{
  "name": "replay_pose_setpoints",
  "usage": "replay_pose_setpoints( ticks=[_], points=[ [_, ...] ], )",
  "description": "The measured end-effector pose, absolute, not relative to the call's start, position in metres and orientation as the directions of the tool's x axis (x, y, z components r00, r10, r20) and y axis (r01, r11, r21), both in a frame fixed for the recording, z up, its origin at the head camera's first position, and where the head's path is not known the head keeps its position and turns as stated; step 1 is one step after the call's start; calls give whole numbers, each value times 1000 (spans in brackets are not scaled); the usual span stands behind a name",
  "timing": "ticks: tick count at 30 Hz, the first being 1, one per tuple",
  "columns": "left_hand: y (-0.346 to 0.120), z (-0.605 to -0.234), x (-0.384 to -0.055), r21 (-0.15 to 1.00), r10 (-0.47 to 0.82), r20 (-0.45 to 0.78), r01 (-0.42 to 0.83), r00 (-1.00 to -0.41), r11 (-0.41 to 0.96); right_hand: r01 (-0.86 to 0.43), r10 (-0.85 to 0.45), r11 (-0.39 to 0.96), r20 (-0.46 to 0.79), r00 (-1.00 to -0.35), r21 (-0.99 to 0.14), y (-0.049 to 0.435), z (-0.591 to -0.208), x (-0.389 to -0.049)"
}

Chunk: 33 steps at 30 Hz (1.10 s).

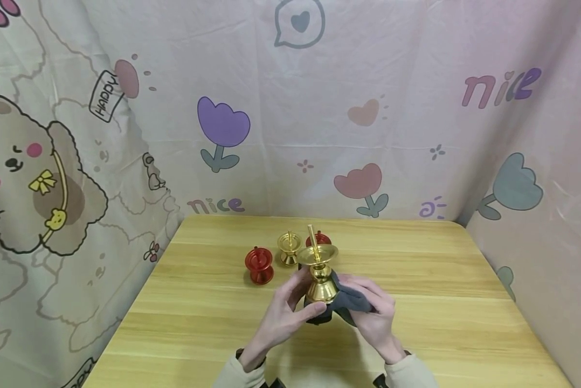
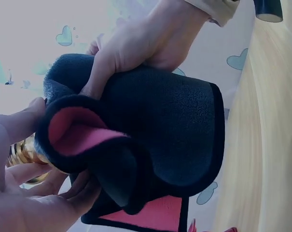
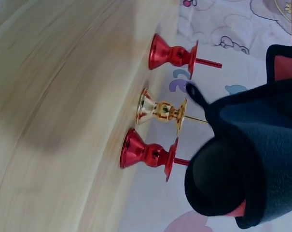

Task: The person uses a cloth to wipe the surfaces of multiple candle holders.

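A gold candle holder (image 1: 322, 288), with a dish and an upright spike on top, is held tilted slightly above the table in the head view. My left hand (image 1: 281, 319) grips it near its base, thumb along the front. A dark grey cloth (image 1: 352, 299) with a pink underside (image 2: 158, 215) wraps the base. My right hand (image 1: 377, 315) pinches this cloth against the holder's right side. In the left wrist view the cloth hides most of the holder; my right hand (image 2: 136, 46) lies across the cloth's top. The right wrist view shows only the cloth's rolled edge (image 3: 254, 166).
Behind my hands, a red candle holder (image 1: 260, 264), a smaller gold one (image 1: 289, 248) and another red one (image 1: 319, 237) stand upright on the wooden table (image 1: 188, 323). The last is partly hidden by the held holder. A printed curtain (image 1: 290, 134) hangs behind the table.
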<state>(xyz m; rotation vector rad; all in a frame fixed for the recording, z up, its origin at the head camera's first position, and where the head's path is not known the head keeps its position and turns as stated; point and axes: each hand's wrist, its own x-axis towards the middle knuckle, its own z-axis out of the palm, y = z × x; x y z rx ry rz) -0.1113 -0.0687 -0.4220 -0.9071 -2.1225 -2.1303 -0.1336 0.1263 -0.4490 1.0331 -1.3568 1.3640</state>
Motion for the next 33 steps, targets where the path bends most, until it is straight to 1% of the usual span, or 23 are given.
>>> replay_pose_setpoints(
  ticks=[2,4,5,10,12,13,14,16,19,21,22,24,30,33],
  points=[
    [-69,-422,-111,922,401,378,377,-834,-86,-970,67,21,968,-241,-243,126,-449,-134],
    [-68,-421,-111,929,407,359,363,-840,-70,-973,67,38,972,-223,-226,126,-448,-134],
    [-68,-421,-111,930,404,352,363,-844,-52,-978,57,60,979,-197,-201,126,-446,-134],
    [-67,-421,-110,924,371,347,382,-861,24,-981,-47,194,999,-21,-11,125,-436,-131],
    [-68,-421,-110,918,362,362,397,-859,26,-973,-73,228,997,22,39,124,-433,-130],
    [-69,-421,-111,915,361,370,403,-856,16,-972,-77,230,997,23,41,124,-433,-130],
    [-69,-421,-111,913,361,380,409,-852,3,-977,-71,210,997,16,31,124,-434,-130],
    [-71,-422,-112,909,369,397,416,-840,-33,-987,-45,158,998,-36,-28,125,-438,-131],
    [-71,-422,-112,913,399,399,396,-826,-94,-985,5,28,985,-170,-170,128,-447,-132],
    [-71,-422,-113,916,421,397,382,-816,-123,-969,29,-37,969,-246,-245,130,-453,-133],
    [-71,-421,-113,918,429,394,374,-813,-133,-961,34,-62,961,-273,-271,131,-455,-134],
    [-71,-422,-112,923,439,383,358,-813,-142,-950,33,-82,952,-304,-300,132,-456,-134],
    [-69,-424,-111,938,440,345,320,-829,-133,-934,-9,-73,937,-350,-350,138,-461,-135],
    [-67,-425,-111,950,435,310,297,-845,-101,-914,-38,-66,916,-399,-401,143,-466,-136]
  ],
)
